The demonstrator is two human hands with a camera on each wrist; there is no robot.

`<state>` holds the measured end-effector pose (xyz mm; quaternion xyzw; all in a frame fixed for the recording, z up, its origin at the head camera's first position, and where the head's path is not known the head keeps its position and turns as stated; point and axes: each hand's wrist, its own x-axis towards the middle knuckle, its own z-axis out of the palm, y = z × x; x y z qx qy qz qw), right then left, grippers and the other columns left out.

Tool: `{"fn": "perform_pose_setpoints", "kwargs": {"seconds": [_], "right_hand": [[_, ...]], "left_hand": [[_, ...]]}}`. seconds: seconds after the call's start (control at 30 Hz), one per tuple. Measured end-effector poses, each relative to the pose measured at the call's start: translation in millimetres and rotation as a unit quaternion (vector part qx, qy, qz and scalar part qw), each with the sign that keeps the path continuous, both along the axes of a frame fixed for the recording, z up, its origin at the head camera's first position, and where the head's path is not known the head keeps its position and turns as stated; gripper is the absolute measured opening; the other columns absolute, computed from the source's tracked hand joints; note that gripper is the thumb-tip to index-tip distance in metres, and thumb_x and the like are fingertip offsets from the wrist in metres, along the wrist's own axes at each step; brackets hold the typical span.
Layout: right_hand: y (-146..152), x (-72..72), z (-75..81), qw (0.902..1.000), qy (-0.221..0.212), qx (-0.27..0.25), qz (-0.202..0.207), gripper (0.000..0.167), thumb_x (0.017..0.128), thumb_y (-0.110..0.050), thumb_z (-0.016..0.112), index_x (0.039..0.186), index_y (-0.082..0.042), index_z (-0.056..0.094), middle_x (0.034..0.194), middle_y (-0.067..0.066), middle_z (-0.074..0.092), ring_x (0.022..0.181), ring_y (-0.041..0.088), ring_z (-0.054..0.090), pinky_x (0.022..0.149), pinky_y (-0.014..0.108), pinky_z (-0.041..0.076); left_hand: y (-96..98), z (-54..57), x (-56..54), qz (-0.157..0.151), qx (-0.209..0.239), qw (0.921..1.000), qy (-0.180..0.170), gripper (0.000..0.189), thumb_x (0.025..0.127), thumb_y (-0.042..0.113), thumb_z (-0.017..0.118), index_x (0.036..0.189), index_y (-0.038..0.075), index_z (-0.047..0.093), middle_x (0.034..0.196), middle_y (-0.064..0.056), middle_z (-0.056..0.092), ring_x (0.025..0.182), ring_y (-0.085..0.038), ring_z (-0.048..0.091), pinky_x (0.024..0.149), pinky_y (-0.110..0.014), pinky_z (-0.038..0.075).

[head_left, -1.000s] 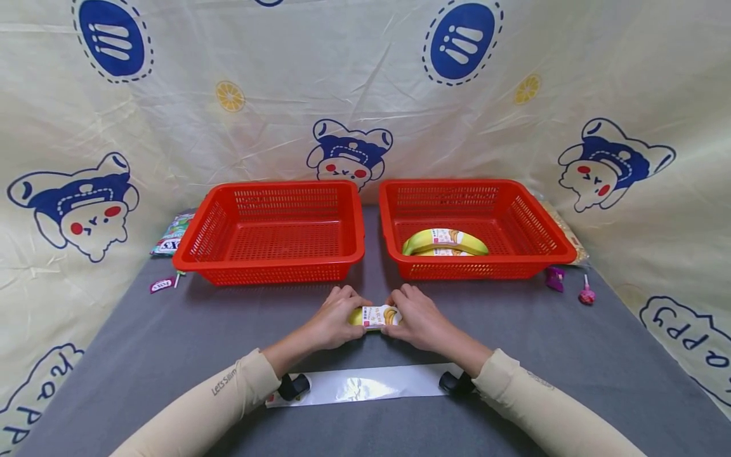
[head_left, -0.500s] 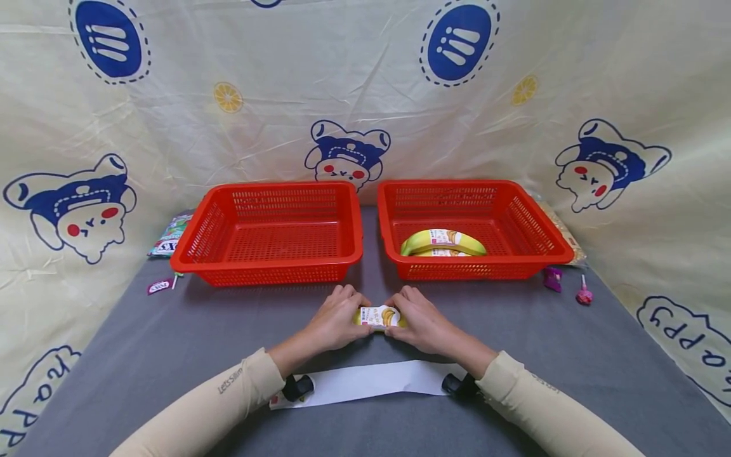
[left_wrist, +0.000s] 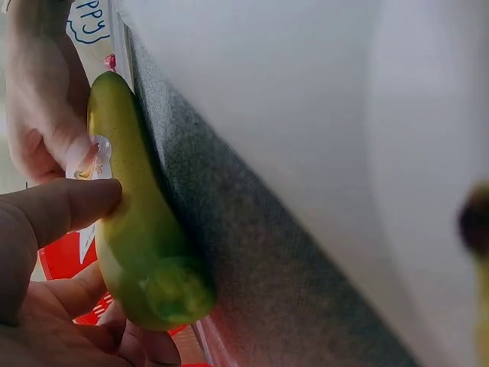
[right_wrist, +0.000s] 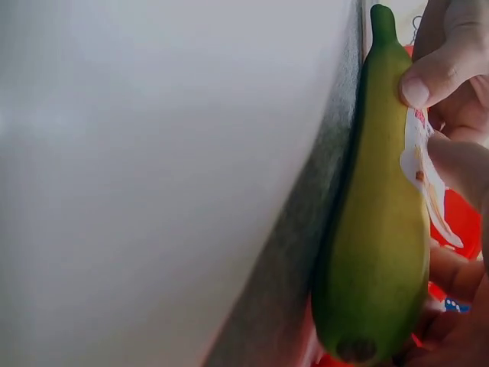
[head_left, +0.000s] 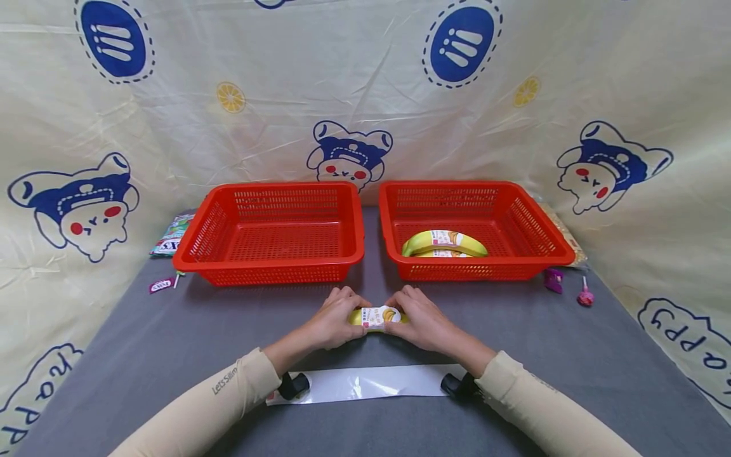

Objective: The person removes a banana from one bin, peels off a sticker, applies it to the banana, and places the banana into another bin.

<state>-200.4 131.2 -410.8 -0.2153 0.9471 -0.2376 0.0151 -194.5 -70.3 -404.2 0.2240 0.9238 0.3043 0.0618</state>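
Note:
A yellow-green banana (head_left: pixel 356 317) lies crosswise in front of the person, with a white printed label (head_left: pixel 377 317) around its middle. My left hand (head_left: pixel 337 320) grips its left part; in the left wrist view the thumb (left_wrist: pixel 92 200) presses on the peel beside the label. My right hand (head_left: pixel 421 322) holds the right part, its thumb by the label's edge. One end of the label stands away from the peel in the right wrist view, where the banana (right_wrist: pixel 374 222) shows its green end. Under the wrists lies a glossy white strip (head_left: pixel 371 383) with printed bits at its left end.
Two labelled bananas (head_left: pixel 440 240) lie stacked in the right red basket (head_left: pixel 474 268). A second red basket (head_left: pixel 268 261) stands at the left. Beside them are a snack bag (head_left: pixel 173 237), a wrapped candy (head_left: pixel 162 285), a purple candy (head_left: pixel 553 280) and a lollipop (head_left: pixel 585 297).
Both hands stay on the banana in nearly the same place. The right fingers have shifted slightly by the label's right end, and a little more yellow peel shows there.

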Motion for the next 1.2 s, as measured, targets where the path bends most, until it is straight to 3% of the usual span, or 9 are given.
{"fn": "perform_pose_setpoints", "kwargs": {"seconds": [0.2,0.4,0.53,0.67,0.93,1.03,1.2], "right_hand": [[-4.1,-4.6,-1.8,0.9995,-0.010,-0.024,-0.019,0.029,0.077,-0.035,0.075,0.093,-0.013,0.063,0.085,-0.001,0.053,0.080,0.013,0.046,0.069,0.027,0.038],[5.2,-5.4,-1.7,0.9963,-0.026,-0.081,0.011,0.013,0.084,-0.020,0.069,0.094,-0.013,0.067,0.085,-0.001,0.054,0.079,0.012,0.046,0.069,0.026,0.038],[11.4,-5.3,-1.6,0.9927,-0.042,-0.109,0.030,0.013,0.087,-0.014,0.064,0.099,-0.013,0.069,0.088,-0.001,0.055,0.080,0.011,0.047,0.070,0.024,0.038],[12.1,-5.7,-2.9,0.9922,-0.052,-0.110,0.030,0.014,0.089,-0.013,0.062,0.101,-0.013,0.069,0.090,0.000,0.056,0.081,0.012,0.048,0.070,0.024,0.038],[11.4,-3.5,-4.5,0.9920,-0.051,-0.112,0.028,0.015,0.087,-0.012,0.064,0.101,-0.012,0.069,0.090,0.000,0.055,0.081,0.011,0.047,0.069,0.023,0.039],[10.8,-3.4,-5.2,0.9925,-0.047,-0.108,0.030,0.015,0.087,-0.013,0.065,0.102,-0.012,0.069,0.089,-0.001,0.054,0.081,0.011,0.046,0.069,0.024,0.039],[10.9,-2.8,-5.1,0.9932,-0.042,-0.104,0.029,0.015,0.086,-0.013,0.066,0.101,-0.012,0.069,0.090,-0.001,0.055,0.083,0.011,0.046,0.071,0.025,0.038]], "left_hand": [[0.4,-0.3,-0.6,0.003,0.005,0.9999,-0.008,0.037,0.075,0.014,0.076,0.111,0.009,0.067,0.098,-0.004,0.053,0.091,-0.018,0.040,0.078,-0.031,0.031],[0.6,0.7,0.0,0.004,0.009,1.0000,0.001,0.037,0.075,0.014,0.076,0.111,0.010,0.067,0.099,-0.004,0.054,0.091,-0.017,0.039,0.078,-0.030,0.030],[1.2,1.8,0.3,0.008,0.007,0.9999,-0.002,0.038,0.074,0.014,0.076,0.111,0.009,0.067,0.099,-0.004,0.055,0.091,-0.017,0.039,0.079,-0.030,0.030],[2.5,1.8,-0.9,0.012,0.006,0.9999,-0.011,0.039,0.073,0.015,0.076,0.111,0.009,0.068,0.099,-0.005,0.056,0.092,-0.018,0.040,0.079,-0.030,0.030],[8.9,0.2,-5.2,0.030,0.014,0.9994,-0.001,0.034,0.076,0.034,0.073,0.099,0.009,0.069,0.090,-0.003,0.055,0.089,-0.016,0.043,0.075,-0.028,0.034],[9.6,0.0,-6.8,0.035,0.019,0.9992,0.000,0.026,0.079,0.030,0.071,0.095,0.009,0.070,0.087,-0.003,0.055,0.087,-0.016,0.045,0.074,-0.028,0.035],[6.2,0.7,-10.5,0.026,0.046,0.9982,-0.027,0.016,0.083,0.016,0.066,0.096,0.008,0.072,0.085,-0.003,0.057,0.084,-0.016,0.045,0.073,-0.028,0.033]]}}
